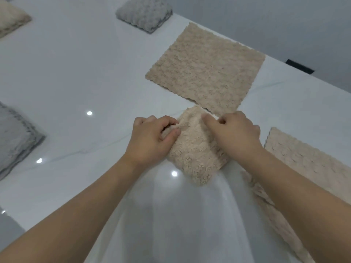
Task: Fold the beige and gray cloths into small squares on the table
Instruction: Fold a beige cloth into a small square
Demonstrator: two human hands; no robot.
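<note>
Surface [76, 76]: glossy white, carrying every cloth in view.
Flat beige cloth [206, 68]: spread open, unfolded, just beyond the folded beige cloth, their near edges almost touching.
Second beige cloth [311, 168]: lies flat to the right of the folded beige cloth, partly under the person's right forearm.
Gray cloth at left [15, 139]: bunched and thick, well to the left of the folded beige cloth, cut off by the frame edge.
Gray folded square [145, 13]: far beyond the folded beige cloth, up and to its left.
Beige bundle [10, 16]: far corner, well beyond and left of the folded beige cloth.
Folded beige cloth [193, 149]: a small thick wad on the surface between both hands, at centre.
Left hand [150, 139]: fingers curled, thumb and fingertips pinching the wad's left edge.
Right hand [235, 133]: palm down, fingers bent, pressing and gripping the wad's right top edge.
</note>
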